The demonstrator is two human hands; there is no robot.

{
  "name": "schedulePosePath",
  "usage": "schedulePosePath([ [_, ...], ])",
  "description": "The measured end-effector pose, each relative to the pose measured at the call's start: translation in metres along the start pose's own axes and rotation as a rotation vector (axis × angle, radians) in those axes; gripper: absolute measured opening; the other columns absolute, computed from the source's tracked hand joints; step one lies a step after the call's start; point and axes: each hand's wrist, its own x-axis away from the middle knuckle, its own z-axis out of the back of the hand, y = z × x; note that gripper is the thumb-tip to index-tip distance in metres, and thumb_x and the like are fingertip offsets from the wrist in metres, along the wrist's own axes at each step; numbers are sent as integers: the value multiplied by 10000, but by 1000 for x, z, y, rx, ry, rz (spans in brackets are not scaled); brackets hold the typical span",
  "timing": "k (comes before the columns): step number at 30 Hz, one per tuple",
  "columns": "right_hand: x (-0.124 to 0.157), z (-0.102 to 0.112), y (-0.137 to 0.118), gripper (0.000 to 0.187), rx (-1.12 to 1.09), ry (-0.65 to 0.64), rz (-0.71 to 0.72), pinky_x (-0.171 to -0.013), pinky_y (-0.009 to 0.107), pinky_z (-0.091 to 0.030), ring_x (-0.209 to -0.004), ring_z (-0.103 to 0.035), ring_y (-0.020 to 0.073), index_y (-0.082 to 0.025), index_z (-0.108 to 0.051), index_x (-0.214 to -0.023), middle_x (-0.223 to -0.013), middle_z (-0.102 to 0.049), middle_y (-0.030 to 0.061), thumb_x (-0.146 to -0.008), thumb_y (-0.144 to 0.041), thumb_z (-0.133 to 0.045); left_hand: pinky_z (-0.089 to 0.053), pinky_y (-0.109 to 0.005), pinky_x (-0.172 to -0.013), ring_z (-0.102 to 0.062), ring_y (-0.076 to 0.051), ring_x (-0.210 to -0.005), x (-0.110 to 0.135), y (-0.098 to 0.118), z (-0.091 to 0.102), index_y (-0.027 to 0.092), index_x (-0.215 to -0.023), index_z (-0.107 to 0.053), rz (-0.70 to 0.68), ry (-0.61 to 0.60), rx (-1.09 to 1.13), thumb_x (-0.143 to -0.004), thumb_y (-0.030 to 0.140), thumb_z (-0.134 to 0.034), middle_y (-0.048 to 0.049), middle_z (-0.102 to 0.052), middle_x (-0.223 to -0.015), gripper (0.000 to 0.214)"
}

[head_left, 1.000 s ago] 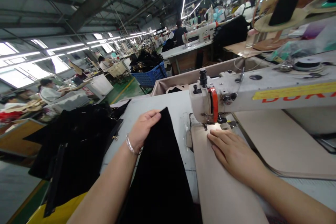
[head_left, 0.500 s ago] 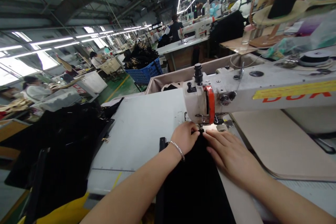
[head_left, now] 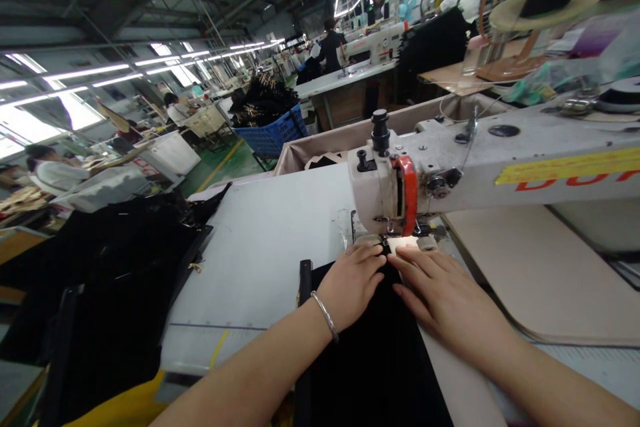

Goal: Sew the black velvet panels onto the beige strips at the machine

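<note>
A black fabric piece (head_left: pixel 370 353) lies on the sewing table, its far end under the needle of a white sewing machine (head_left: pixel 450 167). My left hand (head_left: pixel 353 280), with a silver bangle at the wrist, rests flat on the fabric just left of the needle, fingers stretched out. My right hand (head_left: pixel 440 297) lies flat beside it, fingers extended toward the lit presser foot (head_left: pixel 400 240). Both hands press the cloth's end down side by side.
A heap of black garments (head_left: pixel 110 280) covers the left part of the white table (head_left: pixel 260 247). A beige board (head_left: pixel 530 273) lies right of the needle. Behind are a blue crate (head_left: pixel 275 133), other sewing stations and seated workers.
My left hand carried the black fabric from the left of the table to the needle, then flattened from a pinch at the cloth's edge. The right hand stayed by the presser foot.
</note>
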Motion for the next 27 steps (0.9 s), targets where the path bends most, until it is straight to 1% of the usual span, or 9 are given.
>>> schedulePosePath([
  [2, 0, 0, -1, 413, 1, -2, -5, -1012, 461, -389, -1143, -492, 255, -223, -499, -1303, -1260, -546, 82, -929, -396, -472, -369, -405, -1129, -466, -211, -1278, 3, -2, -2, 171, -1176, -572, -14, 0, 17, -937, 197, -497, -74, -544, -1327, 252],
  [12, -2, 2, -3, 384, 20, 0, -14, -991, 469, -412, -1123, -505, 263, -228, -511, -1283, -1237, -553, 90, -931, -376, -475, -371, -398, -1139, -463, -207, -1291, -3, -14, -7, 168, -1141, -602, -14, -1, 71, -933, 187, -489, -83, -565, -1296, 237],
  [16, 3, 5, -7, 397, 33, 12, -11, -1007, 477, -416, -1156, -500, 265, -215, -519, -1292, -1246, -559, 88, -927, -369, -495, -338, -400, -1155, -437, -198, -1317, -1, -10, -1, 156, -1163, -600, -17, -13, 38, -944, 171, -469, -88, -554, -1320, 256],
  [18, 20, 10, -15, 401, 32, 18, 4, -1011, 480, -426, -1168, -510, 259, -212, -530, -1289, -1242, -574, 81, -921, -370, -510, -286, -456, -1171, -394, -215, -1352, 12, 2, 8, 162, -1222, -570, -30, -88, 5, -952, 233, -485, -93, -534, -1352, 292],
  [19, 32, 14, -21, 399, 29, 25, 29, -1011, 472, -436, -1172, -516, 252, -211, -537, -1284, -1244, -581, 76, -917, -365, -518, -256, -493, -1173, -373, -233, -1366, 23, 11, 13, 165, -1257, -547, -60, -145, 3, -943, 319, -515, -100, -517, -1373, 351],
  [21, 62, 24, -34, 395, 37, 52, 106, -994, 429, -467, -1176, -529, 235, -201, -556, -1271, -1251, -593, 65, -904, -346, -536, -196, -550, -1171, -334, -269, -1388, 52, 33, 20, 171, -1324, -490, -171, -275, 18, -883, 520, -556, -115, -462, -1425, 566],
  [22, 78, 29, -40, 401, 54, 67, 155, -975, 397, -486, -1174, -535, 229, -190, -567, -1261, -1254, -599, 62, -894, -349, -548, -173, -554, -1173, -316, -275, -1397, 69, 44, 22, 169, -1348, -464, -242, -319, 18, -864, 559, -559, -118, -435, -1447, 629],
  [24, 106, 39, -50, 431, 108, 79, 256, -909, 340, -528, -1166, -547, 226, -173, -593, -1235, -1260, -601, 58, -872, -404, -566, -134, -551, -1178, -301, -265, -1405, 99, 61, 21, 178, -1348, -463, -344, -316, -25, -903, 467, -547, -105, -446, -1442, 537],
  [27, 129, 46, -58, 477, 213, 55, 343, -821, 323, -563, -1165, -550, 241, -160, -599, -1232, -1293, -579, 60, -866, -458, -532, -139, -549, -1177, -311, -256, -1400, 126, 73, 13, 191, -1280, -523, -374, -226, -79, -925, 269, -524, -80, -520, -1379, 364],
])
